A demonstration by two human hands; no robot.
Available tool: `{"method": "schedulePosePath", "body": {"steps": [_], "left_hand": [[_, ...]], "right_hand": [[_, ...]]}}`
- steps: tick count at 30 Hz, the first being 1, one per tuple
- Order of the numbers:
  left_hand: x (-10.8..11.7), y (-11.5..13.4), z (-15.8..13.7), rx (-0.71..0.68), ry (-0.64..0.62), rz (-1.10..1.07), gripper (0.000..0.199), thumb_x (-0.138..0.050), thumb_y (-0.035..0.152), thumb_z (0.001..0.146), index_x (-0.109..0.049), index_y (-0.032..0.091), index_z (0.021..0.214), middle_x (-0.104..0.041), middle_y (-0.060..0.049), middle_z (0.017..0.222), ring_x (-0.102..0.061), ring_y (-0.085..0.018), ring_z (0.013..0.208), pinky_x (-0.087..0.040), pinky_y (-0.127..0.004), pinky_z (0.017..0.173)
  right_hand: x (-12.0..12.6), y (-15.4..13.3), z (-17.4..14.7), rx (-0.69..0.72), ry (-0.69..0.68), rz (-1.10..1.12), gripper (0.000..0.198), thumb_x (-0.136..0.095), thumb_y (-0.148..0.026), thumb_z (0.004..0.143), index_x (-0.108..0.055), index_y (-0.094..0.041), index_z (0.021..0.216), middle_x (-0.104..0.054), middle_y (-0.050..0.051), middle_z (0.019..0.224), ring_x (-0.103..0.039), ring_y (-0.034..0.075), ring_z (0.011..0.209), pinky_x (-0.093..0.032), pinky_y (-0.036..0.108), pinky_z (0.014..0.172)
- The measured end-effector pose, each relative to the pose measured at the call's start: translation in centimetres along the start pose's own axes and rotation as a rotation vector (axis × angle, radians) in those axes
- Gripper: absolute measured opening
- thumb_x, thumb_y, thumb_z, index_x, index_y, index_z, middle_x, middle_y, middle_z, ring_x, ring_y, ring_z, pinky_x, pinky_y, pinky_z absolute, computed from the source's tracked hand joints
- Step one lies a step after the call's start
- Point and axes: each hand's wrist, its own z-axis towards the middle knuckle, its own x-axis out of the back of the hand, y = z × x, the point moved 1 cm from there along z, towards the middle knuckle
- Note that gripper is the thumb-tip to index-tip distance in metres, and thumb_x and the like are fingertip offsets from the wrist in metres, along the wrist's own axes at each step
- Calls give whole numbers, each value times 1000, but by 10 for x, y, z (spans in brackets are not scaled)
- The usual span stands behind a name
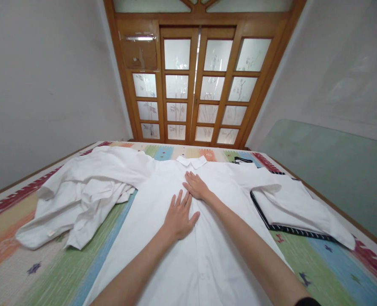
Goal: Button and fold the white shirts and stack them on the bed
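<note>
A white collared shirt [156,221] lies spread out, front side up, with its collar [191,162] at the far end and its button strip running down the middle. My left hand [179,216] rests flat on the chest of the shirt, fingers spread. Just beyond it, my right hand [195,185] lies flat near the button strip below the collar, its fingers stretched out. The two hands are close together, and neither grips the cloth. The shirt's lower end runs out of view at the bottom.
A crumpled white garment [89,199] lies to the left. On the right, folded white clothing with black striped trim [299,231] sits partly under the shirt's sleeve. Everything rests on a colourful patterned cover [112,238]. Wooden glass-paned doors [195,85] stand beyond, with walls on both sides.
</note>
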Motion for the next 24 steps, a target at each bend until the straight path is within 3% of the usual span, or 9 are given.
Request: {"method": "schedulePosePath", "body": {"steps": [3, 9, 15, 20, 24], "left_hand": [[1, 3, 0, -50, 2, -8, 64, -30, 48, 97, -29, 13, 150, -27, -10, 158, -14, -31, 148, -20, -53, 118], [0, 4, 0, -66, -21, 0, 59, -29, 47, 98, -36, 17, 148, -35, -9, 155, -24, -30, 145, -22, -53, 118], [-2, 3, -1, -77, 18, 15, 59, -29, 48, 98, -35, 19, 148, -34, -9, 155, -24, -29, 145, -23, -53, 118], [0, 5, 0, -53, 0, -8, 59, -31, 48, 97, -38, 17, 147, -36, -10, 154, -27, -30, 144, -23, -53, 117], [-1, 5, 1, -46, 27, -22, 58, -33, 47, 96, -41, 17, 145, -41, -12, 151, -30, -30, 143, -24, -53, 117]], "right_hand": [[-1, 6, 17, -57, -25, -2, 59, -29, -40, 101, -31, -6, 149, -21, 17, 158, -17, 23, 147, -15, 41, 118], [-2, 10, 38, -175, -31, 40, 64, -25, -43, 101, -24, -3, 151, -20, 17, 159, -15, 23, 148, -11, 38, 118], [-2, 9, 50, -222, -5, 40, 63, -25, -44, 100, -29, -3, 149, -23, 18, 158, -16, 24, 147, -13, 39, 117], [2, 4, 48, -225, 114, 21, 55, -32, -35, 98, -44, -3, 140, -37, 19, 152, -30, 25, 142, -21, 36, 114], [6, -1, 44, -335, 199, -5, 46, -33, -30, 95, -58, -7, 127, -51, 19, 140, -49, 27, 125, -35, 35, 104]]}}
